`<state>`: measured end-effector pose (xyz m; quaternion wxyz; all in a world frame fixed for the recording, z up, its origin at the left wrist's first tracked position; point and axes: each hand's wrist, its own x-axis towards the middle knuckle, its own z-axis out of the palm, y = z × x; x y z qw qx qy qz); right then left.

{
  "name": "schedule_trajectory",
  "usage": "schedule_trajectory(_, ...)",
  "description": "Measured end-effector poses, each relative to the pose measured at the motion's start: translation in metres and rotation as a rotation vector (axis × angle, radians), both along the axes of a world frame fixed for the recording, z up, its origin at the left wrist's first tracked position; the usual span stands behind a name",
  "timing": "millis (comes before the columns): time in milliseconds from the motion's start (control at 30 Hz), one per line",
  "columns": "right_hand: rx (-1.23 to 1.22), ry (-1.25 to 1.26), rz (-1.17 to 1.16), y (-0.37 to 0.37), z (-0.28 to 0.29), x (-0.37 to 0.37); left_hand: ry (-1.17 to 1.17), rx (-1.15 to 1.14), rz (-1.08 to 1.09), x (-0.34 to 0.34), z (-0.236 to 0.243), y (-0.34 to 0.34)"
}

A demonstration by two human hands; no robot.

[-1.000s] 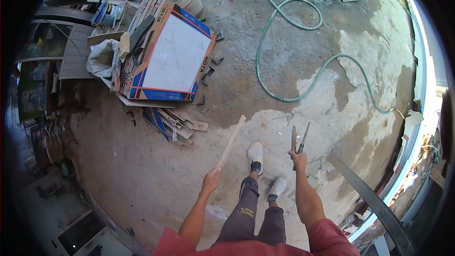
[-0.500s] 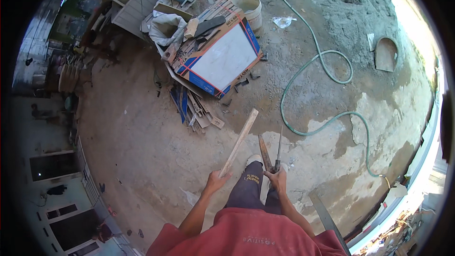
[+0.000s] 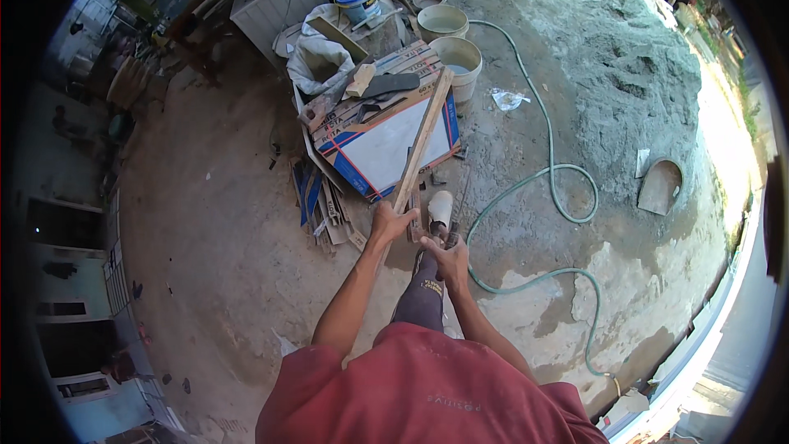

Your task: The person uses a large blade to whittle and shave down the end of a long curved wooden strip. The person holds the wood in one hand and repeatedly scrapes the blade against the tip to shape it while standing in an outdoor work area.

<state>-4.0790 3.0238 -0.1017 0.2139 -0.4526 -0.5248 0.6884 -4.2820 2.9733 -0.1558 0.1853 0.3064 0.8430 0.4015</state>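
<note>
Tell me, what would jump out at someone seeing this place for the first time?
Probably the long wooden strip in the left hand, angled up across the middle, in front of a white panel edged in blue and red on a pile of boxes. Next, the green hose snaking over the ground to the right, and the red shirt filling the bottom centre.

Work area layout, seen from your position.
Your left hand [image 3: 390,224], with a wooden stick [image 3: 422,140] in it, is left of your right hand [image 3: 446,258]. Ahead and slightly left of you stand the boxes [image 3: 388,152]; the sack [image 3: 302,67] is at their left, the buckets [image 3: 465,82] just behind them. The hose [image 3: 551,168] runs along the floor [image 3: 222,263] to your right, between the boxes and the sand heap [image 3: 625,90].
</note>
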Motion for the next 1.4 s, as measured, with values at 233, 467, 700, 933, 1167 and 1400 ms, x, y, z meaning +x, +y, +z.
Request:
schedule_trajectory(233, 0.149, -0.611, -0.209, 0.159, -0.091, 0.079, -0.089, -0.224, 0.042, -0.206, -0.025, 0.212)
schedule_trajectory(467, 0.063, -1.15, -0.191, 0.182, -0.082, 0.207, -0.256, -0.452, 0.098, -0.311, -0.074, 0.294)
schedule_trajectory(700, 0.049, -0.96, -0.524, 0.203, -0.041, 0.179, 0.102, -0.471, 0.162, -0.315, -0.016, 0.306)
schedule_trajectory(933, 0.474, -0.67, -0.347, 0.376, 0.017, 0.02, -0.093, -0.493, -0.328, -0.273, 0.137, 0.395)
schedule_trajectory(1167, 1.045, -0.014, 0.033, 0.604, 0.075, -0.154, 0.221, -0.438, -0.608, -0.244, 0.165, 0.507)
schedule_trajectory(1400, 0.974, -0.196, 0.364, 0.768, 0.062, -0.18, 0.428, -0.622, -0.706, -0.184, 0.221, 0.665)
